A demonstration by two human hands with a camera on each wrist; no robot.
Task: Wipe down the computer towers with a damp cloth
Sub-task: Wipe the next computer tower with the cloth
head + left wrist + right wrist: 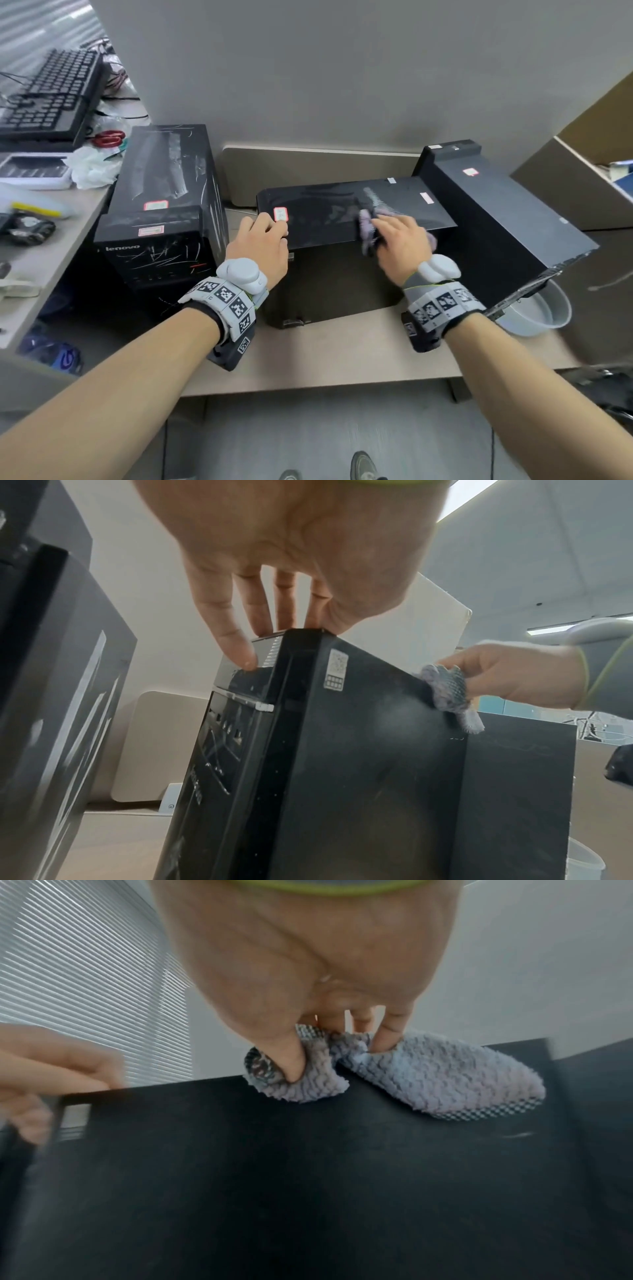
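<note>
Three black computer towers stand on the low desk (325,363). The middle tower (325,209) (359,764) (274,1177) is between a scratched Lenovo tower (161,192) on the left and a third tower (507,219) on the right. My left hand (270,229) (270,637) grips the middle tower's front top corner, fingers curled over its edge. My right hand (380,233) (335,1056) pinches a fuzzy grey-lilac cloth (365,222) (445,688) (445,1080) and presses it on the top panel near the front edge.
A grey partition wall stands close behind the towers. Keyboards (51,92), red scissors (108,138) and clutter lie on the raised desk at the left. A pale plastic basin (537,315) sits under the right tower's overhanging end. A cardboard box (561,192) stands at the far right.
</note>
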